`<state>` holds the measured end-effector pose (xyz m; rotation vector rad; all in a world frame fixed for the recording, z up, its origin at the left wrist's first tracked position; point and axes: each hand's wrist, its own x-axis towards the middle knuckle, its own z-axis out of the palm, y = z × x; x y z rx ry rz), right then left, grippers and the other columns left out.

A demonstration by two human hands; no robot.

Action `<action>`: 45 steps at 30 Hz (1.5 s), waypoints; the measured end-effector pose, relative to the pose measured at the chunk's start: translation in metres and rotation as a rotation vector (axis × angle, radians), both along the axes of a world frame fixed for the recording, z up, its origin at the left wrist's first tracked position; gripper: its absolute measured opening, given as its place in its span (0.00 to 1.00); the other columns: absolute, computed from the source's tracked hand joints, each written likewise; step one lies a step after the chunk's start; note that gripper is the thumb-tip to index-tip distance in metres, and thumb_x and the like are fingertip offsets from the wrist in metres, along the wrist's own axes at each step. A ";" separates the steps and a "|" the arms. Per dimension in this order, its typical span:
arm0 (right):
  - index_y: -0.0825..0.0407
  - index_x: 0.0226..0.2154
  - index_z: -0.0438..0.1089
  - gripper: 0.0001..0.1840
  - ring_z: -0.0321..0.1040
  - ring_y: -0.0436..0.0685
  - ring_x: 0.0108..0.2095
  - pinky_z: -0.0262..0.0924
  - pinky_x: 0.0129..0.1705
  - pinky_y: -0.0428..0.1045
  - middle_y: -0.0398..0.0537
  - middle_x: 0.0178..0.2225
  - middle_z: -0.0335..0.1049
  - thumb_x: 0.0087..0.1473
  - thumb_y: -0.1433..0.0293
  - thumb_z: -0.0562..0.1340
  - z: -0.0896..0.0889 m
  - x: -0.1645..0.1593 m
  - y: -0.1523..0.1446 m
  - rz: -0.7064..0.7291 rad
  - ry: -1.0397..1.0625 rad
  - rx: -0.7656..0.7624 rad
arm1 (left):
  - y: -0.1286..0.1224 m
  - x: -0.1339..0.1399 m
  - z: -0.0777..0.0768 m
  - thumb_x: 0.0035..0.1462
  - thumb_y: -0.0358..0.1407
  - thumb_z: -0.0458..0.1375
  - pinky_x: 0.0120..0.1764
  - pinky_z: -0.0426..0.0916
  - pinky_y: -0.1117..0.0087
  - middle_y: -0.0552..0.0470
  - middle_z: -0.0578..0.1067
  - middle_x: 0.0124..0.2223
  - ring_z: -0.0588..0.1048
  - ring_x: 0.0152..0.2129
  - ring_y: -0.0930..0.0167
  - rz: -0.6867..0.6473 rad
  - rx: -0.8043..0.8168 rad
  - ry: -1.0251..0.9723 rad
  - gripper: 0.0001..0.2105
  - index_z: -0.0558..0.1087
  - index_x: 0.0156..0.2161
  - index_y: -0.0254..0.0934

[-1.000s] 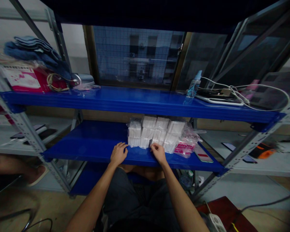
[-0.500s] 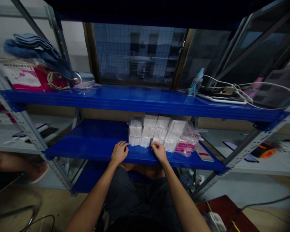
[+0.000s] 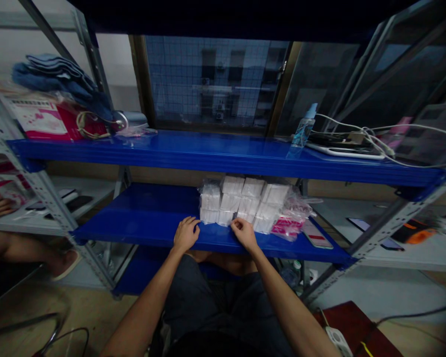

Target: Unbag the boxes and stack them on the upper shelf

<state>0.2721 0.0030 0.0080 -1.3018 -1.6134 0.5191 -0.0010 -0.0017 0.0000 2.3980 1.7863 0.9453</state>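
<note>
- L hand [image 3: 186,235] lies on the mid blue shelf [image 3: 134,213], fingers loosely apart, prob. just resting, w/ nothing in it AFAICT.
- R hand [image 3: 244,233] curls its fingers in at the front of the white packs [image 3: 230,202]; can't tell if it's gripping one.
- Packs are stacked on that shelf, prob. for easy reach; pink pack [image 3: 288,226] & phone [image 3: 318,235] sit at the R end, maybe out of the way.
- White packs look boxy, approx. 3 tiers, in clear crinkly wrap.
</note>
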 end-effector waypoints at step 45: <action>0.49 0.58 0.69 0.33 0.65 0.65 0.61 0.57 0.65 0.60 0.56 0.59 0.70 0.51 0.62 0.72 0.069 0.013 -0.022 0.572 -0.262 0.118 | -0.032 0.010 0.092 0.65 0.39 0.56 0.57 0.69 0.61 0.47 0.80 0.53 0.77 0.51 0.63 -0.452 -0.081 -0.474 0.15 0.77 0.53 0.40</action>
